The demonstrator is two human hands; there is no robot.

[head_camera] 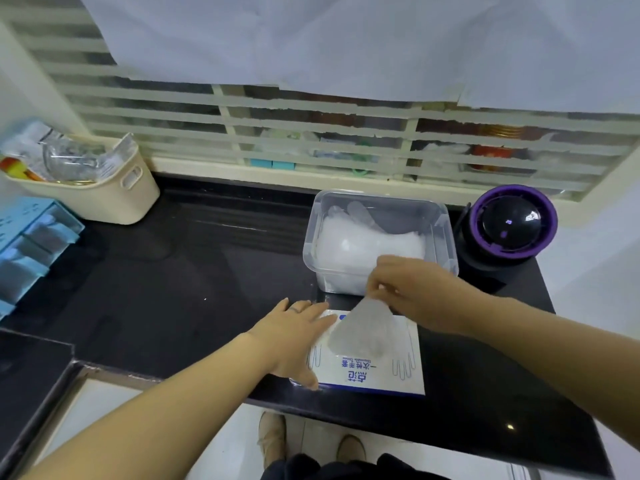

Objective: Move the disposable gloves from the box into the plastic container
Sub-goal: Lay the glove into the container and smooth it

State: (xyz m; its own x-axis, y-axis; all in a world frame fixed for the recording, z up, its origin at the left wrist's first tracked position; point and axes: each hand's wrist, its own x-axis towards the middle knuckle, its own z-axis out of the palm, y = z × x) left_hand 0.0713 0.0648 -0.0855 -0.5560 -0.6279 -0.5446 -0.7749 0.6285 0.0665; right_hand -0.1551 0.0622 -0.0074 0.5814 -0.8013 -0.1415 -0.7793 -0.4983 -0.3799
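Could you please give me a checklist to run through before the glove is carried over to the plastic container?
1. Box steadied: the left hand lies flat on the box. Ok.
2. Grip: the right hand pinches the glove at its upper end. Ok.
3. Glove free of the box: its lower end hangs over the box top. Cannot tell.
4. Plastic container open: no lid on it. Ok.
5. Room inside: a pile of gloves fills much of it. Cannot tell.
6. Path: the container stands just beyond the box, with nothing between them. Ok.
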